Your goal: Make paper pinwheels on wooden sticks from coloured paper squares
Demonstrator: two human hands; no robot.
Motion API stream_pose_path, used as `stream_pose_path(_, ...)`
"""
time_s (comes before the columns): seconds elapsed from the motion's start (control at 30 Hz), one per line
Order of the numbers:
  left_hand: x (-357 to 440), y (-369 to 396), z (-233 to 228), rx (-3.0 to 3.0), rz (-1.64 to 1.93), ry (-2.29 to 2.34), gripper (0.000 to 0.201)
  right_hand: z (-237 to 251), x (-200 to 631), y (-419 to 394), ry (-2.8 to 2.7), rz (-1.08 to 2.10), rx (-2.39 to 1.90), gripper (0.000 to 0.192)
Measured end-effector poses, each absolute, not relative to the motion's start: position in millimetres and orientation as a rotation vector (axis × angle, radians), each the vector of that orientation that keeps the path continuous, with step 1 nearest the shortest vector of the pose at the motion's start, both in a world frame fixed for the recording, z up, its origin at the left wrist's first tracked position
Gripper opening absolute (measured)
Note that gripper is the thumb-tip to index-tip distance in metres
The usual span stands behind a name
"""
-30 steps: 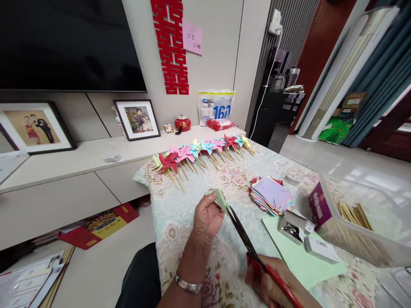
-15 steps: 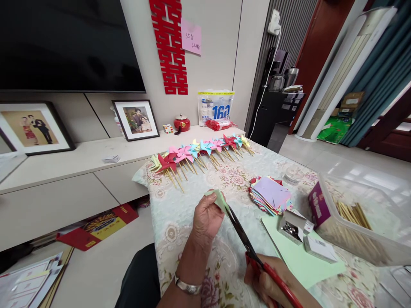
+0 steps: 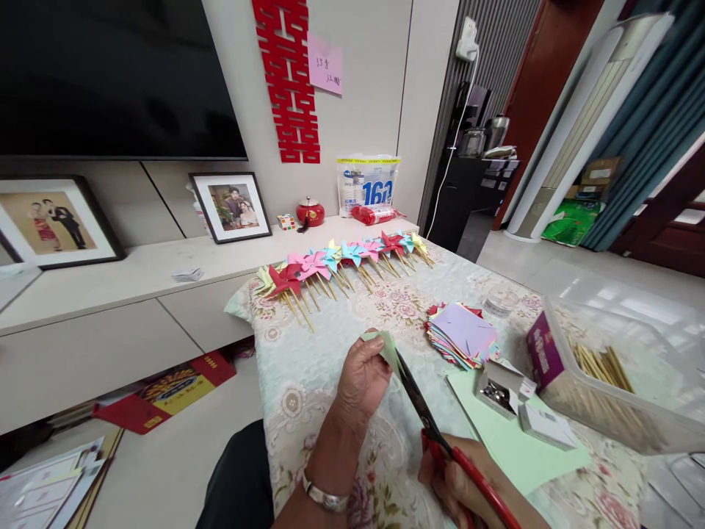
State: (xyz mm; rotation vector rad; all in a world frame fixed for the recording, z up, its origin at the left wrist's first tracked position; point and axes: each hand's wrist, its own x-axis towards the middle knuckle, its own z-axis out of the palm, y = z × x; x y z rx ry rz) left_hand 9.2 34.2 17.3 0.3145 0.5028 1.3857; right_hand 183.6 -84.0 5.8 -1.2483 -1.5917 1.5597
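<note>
Left hand [image 3: 363, 378] pinches green paper [image 3: 390, 350] at its one o'clock, right hand [image 3: 456, 483] at four o'clock grips red-handled scissors [image 3: 421, 405], their tips seemingly at the paper's edge, pinwheels [image 3: 351, 252] lie toward twelve o'clock, paper stack [image 3: 463, 330] sits toward two o'clock

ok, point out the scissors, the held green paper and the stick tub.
Scissors [image 3: 426, 421]: head view, at the pivot.
Held green paper [image 3: 389, 350]: head view, middle of its visible face.
Stick tub [image 3: 544, 351]: head view, purple label on its end wall.
</note>
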Motion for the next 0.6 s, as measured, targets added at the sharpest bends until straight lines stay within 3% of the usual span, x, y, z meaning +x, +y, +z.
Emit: stream_pose_path(0.6,17,31,20,0.22,1.334,0.518,0.025,24,179,-89,-1.541,1.557,-1.266,0.068)
